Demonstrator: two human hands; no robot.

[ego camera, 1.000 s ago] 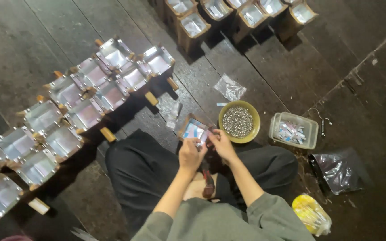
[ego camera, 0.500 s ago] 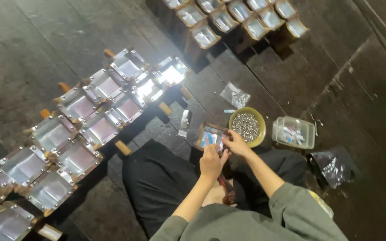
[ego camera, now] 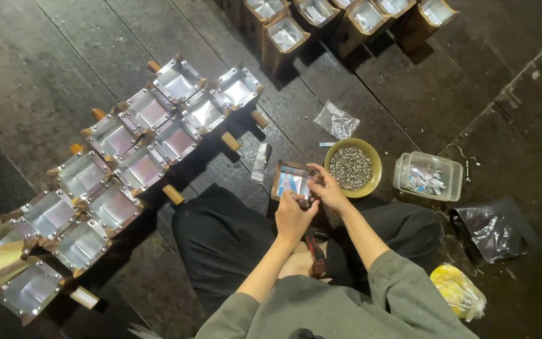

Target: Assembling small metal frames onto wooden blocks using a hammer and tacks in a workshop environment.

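I sit cross-legged on a dark plank floor. My left hand (ego camera: 293,216) grips the near edge of a small square wooden box with a shiny foil lining (ego camera: 291,181), held over my knees. My right hand (ego camera: 329,188) rests on the box's right rim, fingers pinched at its corner. Just right of that hand stands a yellow bowl (ego camera: 371,158) full of small silver studs.
Two rows of finished foil-lined boxes with wooden handles (ego camera: 114,163) run diagonally at left. More boxes (ego camera: 340,16) line the top edge. A clear tub of foil pieces (ego camera: 426,177), a clear bag (ego camera: 337,120), a dark bag (ego camera: 490,229), a yellow bag (ego camera: 458,290) and a foil strip (ego camera: 261,161) lie around.
The view has shifted, so everything sits a little differently in frame. Both hands stay on the small box; the right hand's fingers have shifted slightly along its rim.
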